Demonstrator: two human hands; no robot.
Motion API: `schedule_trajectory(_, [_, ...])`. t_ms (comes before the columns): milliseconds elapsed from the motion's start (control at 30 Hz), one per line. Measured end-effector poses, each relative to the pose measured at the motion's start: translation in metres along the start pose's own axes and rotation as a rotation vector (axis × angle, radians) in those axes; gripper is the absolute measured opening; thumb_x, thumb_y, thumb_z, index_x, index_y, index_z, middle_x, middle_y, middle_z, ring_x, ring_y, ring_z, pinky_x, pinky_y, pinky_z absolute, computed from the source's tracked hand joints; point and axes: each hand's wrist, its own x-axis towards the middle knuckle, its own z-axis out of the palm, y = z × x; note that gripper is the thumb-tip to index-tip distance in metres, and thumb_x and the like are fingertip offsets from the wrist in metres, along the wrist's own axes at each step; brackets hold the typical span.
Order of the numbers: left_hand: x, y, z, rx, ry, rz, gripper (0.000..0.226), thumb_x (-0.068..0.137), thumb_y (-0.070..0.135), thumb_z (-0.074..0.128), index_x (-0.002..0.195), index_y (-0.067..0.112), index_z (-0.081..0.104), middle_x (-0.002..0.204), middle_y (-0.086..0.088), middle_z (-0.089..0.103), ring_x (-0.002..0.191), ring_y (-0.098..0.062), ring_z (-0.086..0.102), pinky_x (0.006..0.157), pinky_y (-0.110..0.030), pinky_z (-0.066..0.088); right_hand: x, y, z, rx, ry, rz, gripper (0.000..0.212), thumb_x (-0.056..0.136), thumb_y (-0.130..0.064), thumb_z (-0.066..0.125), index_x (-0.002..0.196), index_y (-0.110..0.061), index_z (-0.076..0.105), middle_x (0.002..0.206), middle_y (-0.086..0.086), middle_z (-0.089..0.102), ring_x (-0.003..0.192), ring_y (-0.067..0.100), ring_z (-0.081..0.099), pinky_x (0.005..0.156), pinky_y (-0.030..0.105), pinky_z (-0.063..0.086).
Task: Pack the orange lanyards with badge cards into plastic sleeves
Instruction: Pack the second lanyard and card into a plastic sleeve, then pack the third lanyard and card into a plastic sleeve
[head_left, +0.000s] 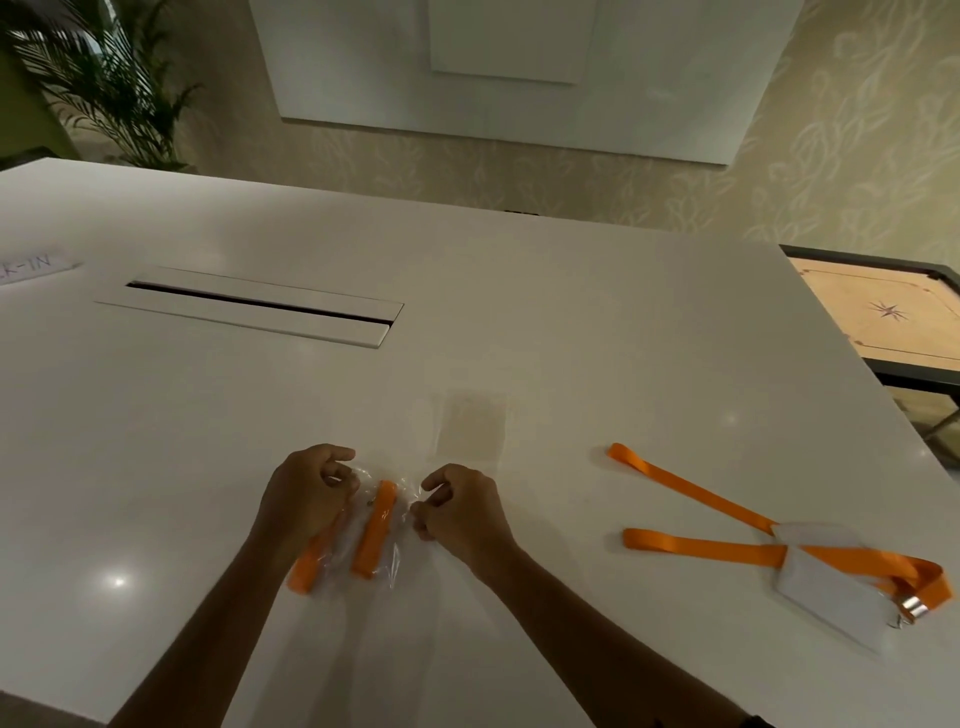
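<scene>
Near counter's front edge, left hand (306, 493) and right hand (457, 512) each pinch the sleeve (387, 551) holding a folded lanyard (375, 530) — risk: uneven pull tears the film or spills it.

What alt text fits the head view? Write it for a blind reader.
Both hands, left hand and right hand, pinch a clear plastic sleeve around a folded orange lanyard on a white table. Two unpacked lanyards with white badge cards lie to the right.
</scene>
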Motion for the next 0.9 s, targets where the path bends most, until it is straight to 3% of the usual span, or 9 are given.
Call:
schedule_trajectory(167, [-0.011, 0.020, 0.009, 0.073, 0.102, 0.071, 0.040, 0.092, 0.018, 0.075, 0.131, 0.021, 0.067, 0.122, 0.002, 0.072, 0.110, -0.021, 0.066, 0.098, -0.049, 0.054, -0.008, 0.001, -0.016, -0.225, 0.053, -0.210, 0.015, 0.091, -0.019, 0.076, 0.105, -0.016, 0.074, 0.082, -0.007, 0.073, 0.072, 0.008, 0.069, 0.075, 0.026, 0.062])
schedule_trajectory(267, [-0.025, 0.041, 0.025, 0.137, 0.159, 0.238, 0.045, 0.091, 0.019, 0.076, 0.135, 0.021, 0.065, 0.133, -0.001, 0.067, 0.125, -0.028, 0.059, 0.104, -0.053, 0.047, -0.015, 0.007, -0.036, -0.366, 0.082, -0.352, 0.020, 0.094, -0.025, 0.074, 0.112, -0.017, 0.072, 0.103, -0.004, 0.074, 0.094, 0.011, 0.067, 0.085, 0.028, 0.058])
schedule_trajectory(433, [-0.044, 0.080, 0.066, 0.141, 0.151, 0.431, 0.046, 0.089, 0.019, 0.080, 0.133, 0.014, 0.067, 0.133, -0.007, 0.068, 0.125, -0.029, 0.062, 0.103, -0.050, 0.047, -0.025, 0.019, -0.086, -0.525, 0.161, -0.508, 0.028, 0.095, -0.026, 0.073, 0.121, -0.016, 0.070, 0.121, -0.002, 0.071, 0.118, 0.016, 0.058, 0.095, 0.033, 0.055])
schedule_trajectory(667, [-0.073, 0.142, 0.133, 0.100, 0.027, 0.575, 0.046, 0.093, 0.024, 0.076, 0.136, 0.015, 0.064, 0.136, -0.005, 0.066, 0.130, -0.026, 0.059, 0.107, -0.041, 0.044, -0.045, 0.043, -0.179, -0.645, 0.238, -0.513, 0.032, 0.093, -0.022, 0.077, 0.122, -0.011, 0.072, 0.125, 0.005, 0.072, 0.124, 0.025, 0.059, 0.102, 0.042, 0.051])
schedule_trajectory(900, [-0.114, 0.214, 0.207, 0.080, -0.106, 0.687, 0.047, 0.096, 0.030, 0.070, 0.140, 0.019, 0.059, 0.141, 0.000, 0.061, 0.133, -0.021, 0.054, 0.107, -0.038, 0.045, -0.076, 0.079, -0.284, -0.733, 0.309, -0.316, 0.037, 0.091, -0.028, 0.078, 0.125, -0.018, 0.070, 0.127, 0.001, 0.066, 0.123, 0.025, 0.053, 0.097, 0.043, 0.050])
